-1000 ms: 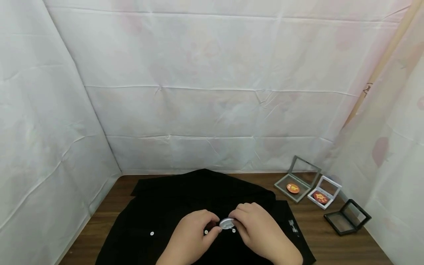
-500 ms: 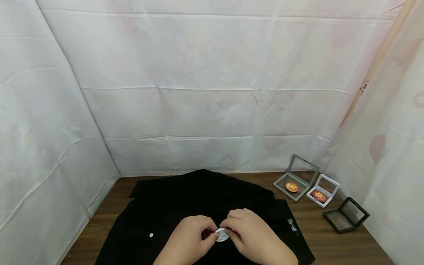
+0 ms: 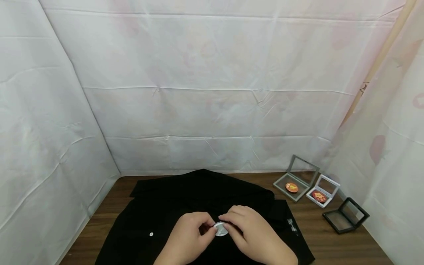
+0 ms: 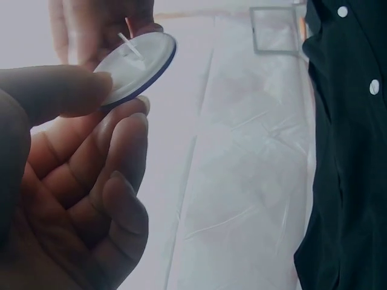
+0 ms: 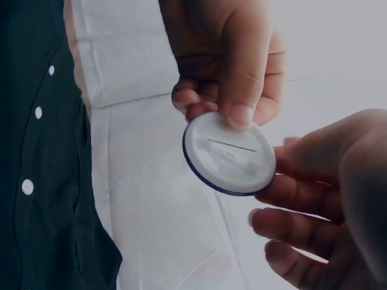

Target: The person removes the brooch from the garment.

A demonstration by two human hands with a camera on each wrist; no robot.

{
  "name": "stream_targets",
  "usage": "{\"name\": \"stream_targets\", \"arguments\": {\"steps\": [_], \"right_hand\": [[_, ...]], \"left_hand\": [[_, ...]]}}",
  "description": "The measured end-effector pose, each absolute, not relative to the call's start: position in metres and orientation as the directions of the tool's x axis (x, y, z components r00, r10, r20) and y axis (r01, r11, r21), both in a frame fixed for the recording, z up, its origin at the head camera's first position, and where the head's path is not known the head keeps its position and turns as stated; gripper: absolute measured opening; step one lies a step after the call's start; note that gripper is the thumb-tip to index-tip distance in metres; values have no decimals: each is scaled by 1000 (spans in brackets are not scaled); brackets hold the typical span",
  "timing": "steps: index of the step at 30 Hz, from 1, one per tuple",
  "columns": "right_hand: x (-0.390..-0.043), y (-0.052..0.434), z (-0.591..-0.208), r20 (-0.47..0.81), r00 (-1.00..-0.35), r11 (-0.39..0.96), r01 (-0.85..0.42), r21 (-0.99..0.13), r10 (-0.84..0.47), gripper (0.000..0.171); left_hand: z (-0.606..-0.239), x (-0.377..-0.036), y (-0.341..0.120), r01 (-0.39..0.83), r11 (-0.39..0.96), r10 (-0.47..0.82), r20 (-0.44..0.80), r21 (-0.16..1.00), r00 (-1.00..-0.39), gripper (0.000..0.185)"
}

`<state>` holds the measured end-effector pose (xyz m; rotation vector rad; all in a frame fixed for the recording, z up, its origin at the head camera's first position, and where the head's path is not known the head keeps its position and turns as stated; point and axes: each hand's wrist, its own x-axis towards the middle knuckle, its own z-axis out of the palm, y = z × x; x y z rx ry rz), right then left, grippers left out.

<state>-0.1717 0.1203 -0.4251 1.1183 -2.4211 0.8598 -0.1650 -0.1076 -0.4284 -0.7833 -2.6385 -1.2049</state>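
A round pin badge (image 3: 221, 229) is held above a black shirt (image 3: 198, 195), its white back facing up toward the head camera. My left hand (image 3: 190, 235) pinches its left edge, the thumb lying on the back, as the right wrist view shows. At the opposite edge my right hand (image 3: 246, 232) grips it between thumb and forefinger. The pin needle (image 5: 233, 145) stands away from the badge back (image 5: 211, 130), free of its clasp. In the left wrist view the needle (image 4: 130, 45) juts upward and a dark blue rim shows. The badge's front is hidden.
At the right of the wooden table (image 3: 344, 246) three hinged cases stand with lids raised. The grey case (image 3: 285, 184) holds an orange badge (image 3: 292, 187), the white case (image 3: 322, 202) a red badge (image 3: 319, 196); the black case (image 3: 341, 221) shows none. White cloth (image 3: 212, 110) hangs behind.
The badge has moved slightly left and tilted, so more of its back shows. Both hands came along, dipped, then rose a little. Two shirt buttons beside them are now hidden.
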Motion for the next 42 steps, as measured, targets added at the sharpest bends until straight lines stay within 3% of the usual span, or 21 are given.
{"name": "stream_targets", "arguments": {"steps": [9,16,27,37,42], "right_hand": [[-168,122,-422,593,-636,345,-769,-538,-493,29],[-166,120,-419,662,-636,290,-771,-566,-397,34],[-161,117,-418,632,-701,288,-712,-640,-329,21],[-161,116,-418,655,-675,232,-735,-637,-339,19],[-161,116,-417,651,-681,214,-728,-651,-335,15]], "left_hand": [[-421,-159,-108,457,449,260,377,768,-889,19],[-413,-152,-102,400,301,131,377,866,-917,16],[-414,-148,-95,398,239,145,373,886,-916,12],[-415,-148,-94,453,267,191,414,851,-890,14],[-417,-149,-94,544,255,219,500,799,-838,13]]}}
